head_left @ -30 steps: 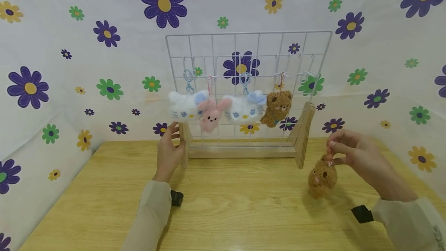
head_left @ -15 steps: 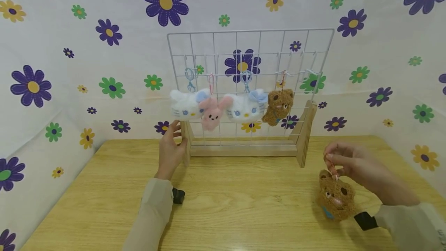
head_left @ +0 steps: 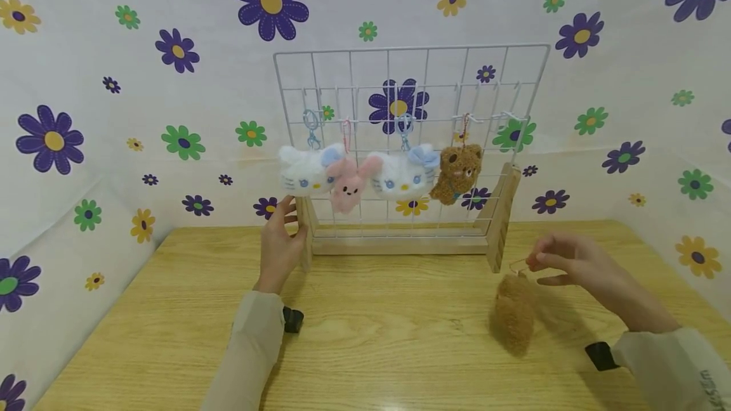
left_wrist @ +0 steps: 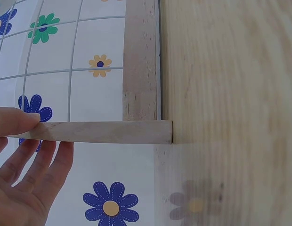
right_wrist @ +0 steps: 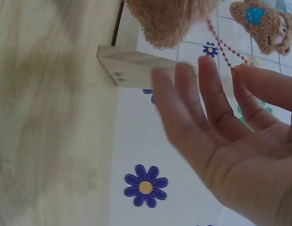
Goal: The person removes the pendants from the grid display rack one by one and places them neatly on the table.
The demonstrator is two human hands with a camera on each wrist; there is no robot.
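By its reddish beaded cord (right_wrist: 221, 43), my right hand (head_left: 579, 268) pinches a brown plush bear keychain (head_left: 516, 316) between thumb and index finger. The bear dangles over the table to the right of the display stand, its back towards the head view; the other fingers are spread loosely. With thumb on one face and fingers on the other, my left hand (head_left: 278, 246) holds the wooden side leg (left_wrist: 103, 132) of the stand. On its white wire grid (head_left: 408, 49) hang two white cat plushes (head_left: 308, 173), a pink bunny plush (head_left: 346, 190) and another brown bear (head_left: 461, 170).
A white hook (head_left: 509, 116) at the grid's right end carries nothing. The stand's right wooden leg (head_left: 502, 221) lies between the grid and my right hand. Behind is a flower-printed cloth (head_left: 217, 11); the wooden table (head_left: 365, 322) extends in front.
The dangling bear has swung and turned, from facing the head view to showing its back, ending further left than half a second ago. My right hand sits slightly lower; my left hand stays put.
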